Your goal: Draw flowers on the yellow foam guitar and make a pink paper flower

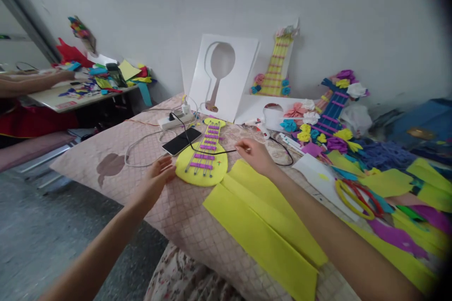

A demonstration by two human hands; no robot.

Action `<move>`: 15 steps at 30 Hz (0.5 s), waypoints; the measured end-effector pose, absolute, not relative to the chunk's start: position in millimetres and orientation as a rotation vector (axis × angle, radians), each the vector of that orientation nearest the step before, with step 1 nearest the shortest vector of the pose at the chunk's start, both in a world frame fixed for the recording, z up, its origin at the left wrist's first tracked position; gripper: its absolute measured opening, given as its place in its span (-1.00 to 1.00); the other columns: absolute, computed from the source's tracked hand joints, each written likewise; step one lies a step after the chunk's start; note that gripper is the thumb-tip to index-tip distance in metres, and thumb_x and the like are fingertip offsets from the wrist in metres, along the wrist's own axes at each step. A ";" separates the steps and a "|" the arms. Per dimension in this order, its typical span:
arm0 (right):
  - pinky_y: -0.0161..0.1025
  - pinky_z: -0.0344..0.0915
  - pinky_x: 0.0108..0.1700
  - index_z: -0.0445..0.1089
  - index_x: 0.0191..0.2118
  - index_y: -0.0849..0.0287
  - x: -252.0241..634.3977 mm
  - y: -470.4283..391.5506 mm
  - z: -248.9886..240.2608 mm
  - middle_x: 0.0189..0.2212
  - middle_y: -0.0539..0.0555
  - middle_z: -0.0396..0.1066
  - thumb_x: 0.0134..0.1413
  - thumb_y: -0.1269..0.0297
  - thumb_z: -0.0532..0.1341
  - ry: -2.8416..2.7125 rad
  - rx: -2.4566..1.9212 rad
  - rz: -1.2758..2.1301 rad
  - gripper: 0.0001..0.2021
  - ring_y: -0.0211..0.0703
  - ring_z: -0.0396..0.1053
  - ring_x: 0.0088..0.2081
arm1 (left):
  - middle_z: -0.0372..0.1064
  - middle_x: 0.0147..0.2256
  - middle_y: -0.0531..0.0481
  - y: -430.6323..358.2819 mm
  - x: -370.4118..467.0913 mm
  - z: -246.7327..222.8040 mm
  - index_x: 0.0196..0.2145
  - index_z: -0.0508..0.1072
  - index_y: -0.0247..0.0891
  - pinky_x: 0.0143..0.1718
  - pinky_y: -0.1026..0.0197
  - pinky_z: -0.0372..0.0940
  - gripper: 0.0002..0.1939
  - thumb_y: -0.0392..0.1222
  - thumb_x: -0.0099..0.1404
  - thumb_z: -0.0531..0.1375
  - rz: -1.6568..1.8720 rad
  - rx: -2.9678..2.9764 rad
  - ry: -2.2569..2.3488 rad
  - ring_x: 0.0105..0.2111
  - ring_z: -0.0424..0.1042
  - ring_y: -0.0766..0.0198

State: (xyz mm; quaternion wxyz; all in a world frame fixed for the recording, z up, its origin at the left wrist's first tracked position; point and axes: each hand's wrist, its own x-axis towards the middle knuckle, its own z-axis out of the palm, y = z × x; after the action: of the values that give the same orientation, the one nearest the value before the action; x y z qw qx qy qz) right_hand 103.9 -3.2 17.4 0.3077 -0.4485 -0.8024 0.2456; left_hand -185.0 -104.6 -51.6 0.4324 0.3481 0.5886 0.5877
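Note:
A yellow paper guitar (pixel 185 175) with purple strips and thin grey strings lies on the cloth-covered table. My left hand (pixel 160 175) is at its lower left edge, fingers apart; whether the thumb touches the guitar I cannot tell. Between the fingertips of my right hand (pixel 254 154) is a black cable (pixel 221 153), which crosses over the guitar's body towards the power strip (pixel 175 121). A phone with a dark screen (pixel 181 141) lies just left of the guitar. Folded yellow crepe paper (pixel 261 240) spreads below my right hand.
A glue gun (pixel 260 128) lies beyond my right hand. White boards with guitar-shaped cut-outs (pixel 197 75) and decorated guitars (pixel 277 68) lean on the wall. Scissors with yellow handles (pixel 348 200) lie among paper scraps at right. Another person's arms (pixel 38 82) reach over a table at left.

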 end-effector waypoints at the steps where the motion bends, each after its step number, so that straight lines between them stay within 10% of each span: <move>1: -0.23 0.31 -0.13 0.40 -0.27 0.19 91.8 12.4 14.9 -0.26 0.05 0.44 0.14 0.30 0.13 -2.152 -1.198 0.648 -0.87 -0.20 0.38 -0.20 | 0.25 0.04 -0.16 -103.0 -184.1 -51.5 -0.04 0.34 -0.22 -0.15 0.21 0.36 -0.52 -0.14 0.07 0.31 1.484 0.817 1.451 0.00 0.33 0.13; 15: -0.04 0.36 -0.10 0.30 0.01 0.20 54.7 83.1 -27.8 -0.02 0.12 0.32 0.18 0.18 0.15 -2.274 -1.573 1.154 -0.67 -0.09 0.36 -0.09 | 0.26 0.06 -0.12 -102.1 -183.3 -58.0 -0.05 0.33 -0.21 0.05 0.07 0.24 -0.44 -0.06 -0.01 0.36 1.516 0.853 1.390 0.06 0.28 0.09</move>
State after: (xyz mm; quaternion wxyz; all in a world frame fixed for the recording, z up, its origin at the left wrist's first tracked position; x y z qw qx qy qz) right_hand 54.7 83.1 -27.8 0.0726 -0.5236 -0.7569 0.3842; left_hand -183.3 -102.1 -58.0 0.4416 0.3439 0.5602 0.6107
